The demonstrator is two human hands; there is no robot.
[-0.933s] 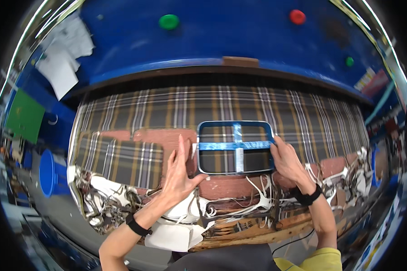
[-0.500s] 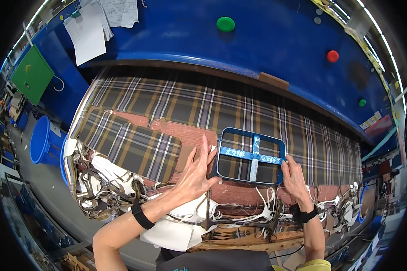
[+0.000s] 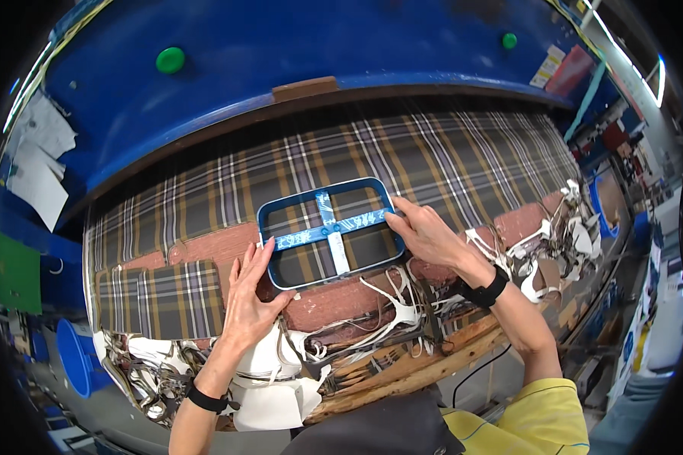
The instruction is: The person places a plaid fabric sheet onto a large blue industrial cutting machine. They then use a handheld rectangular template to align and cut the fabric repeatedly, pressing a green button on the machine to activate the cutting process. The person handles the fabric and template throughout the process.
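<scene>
A blue rounded-rectangular cutting die [image 3: 336,235] with crossed bars lies on dark plaid fabric [image 3: 319,155]. My right hand [image 3: 429,231] grips its right side, thumb and forefinger at the end of the crossbar. At the die's left edge is my left hand [image 3: 249,299], fingers stretched and thumb apart, the fingertips against or very close to the rim. A stack of cut plaid pieces [image 3: 159,299] sits left of that hand. Between the stack and the die shows a worn reddish board [image 3: 216,246], with more of it along the near side.
White and dark fabric scraps [image 3: 148,379] hang tangled along the near edge, above a wooden beam [image 3: 402,387]. Behind the fabric stands a blue machine front [image 3: 402,42] with green buttons. Blue bins [image 3: 80,360] stand at the left and right ends.
My view has swung to the right, shifting the scene in the picture. My right hand has turned more sideways on the die's rim. The left hand stays spread beside the die.
</scene>
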